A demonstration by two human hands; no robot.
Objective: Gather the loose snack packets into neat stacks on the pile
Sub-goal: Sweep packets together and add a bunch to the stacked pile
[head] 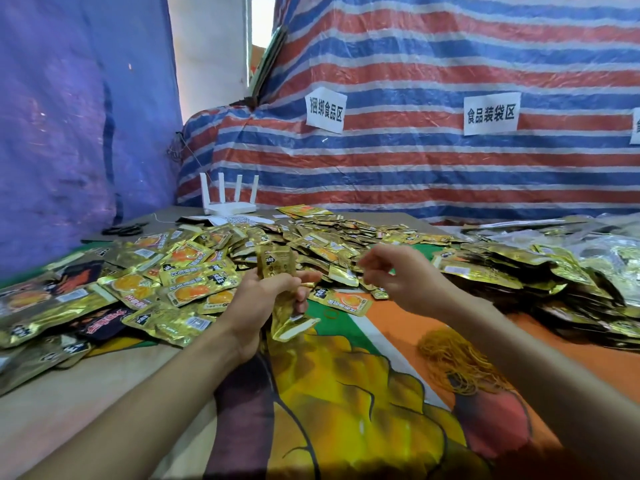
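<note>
**Inspector:** Nearest item?
**Onlooker:** A printed orange, green and yellow cloth covers the table. A heap of thin yellow rubber bands lies on it beside the right forearm.
**Inspector:** Hands?
**Onlooker:** The left hand grips an upright bundle of gold foil snack packets above the cloth. The right hand hovers near it, fingers loosely curled, holding nothing I can see.
**Inspector:** Remaining stock?
**Onlooker:** Loose gold packets are spread to the left and behind. A heaped pile of packets lies to the right. A white four-antenna router stands at the back.
</note>
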